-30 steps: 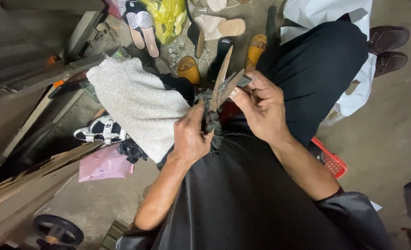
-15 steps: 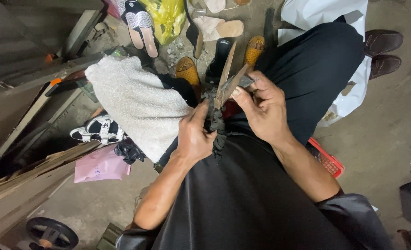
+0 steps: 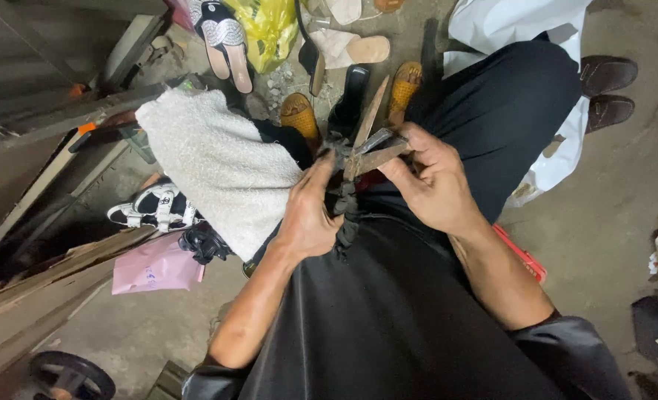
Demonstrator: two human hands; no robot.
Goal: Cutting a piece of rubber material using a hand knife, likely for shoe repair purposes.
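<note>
— How was the light?
— Dim and flat; the brightest patch lay at twelve o'clock, with deep shadow at nine o'clock.
— Sharpness?
— The centre was crisp, while the edges bent and softened from the wide lens.

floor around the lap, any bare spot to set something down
Bare concrete right of the knee, between the brown shoes and red tray. Another patch below the pink bag. Crowded ahead, around the sandals and yellow bag.
</note>
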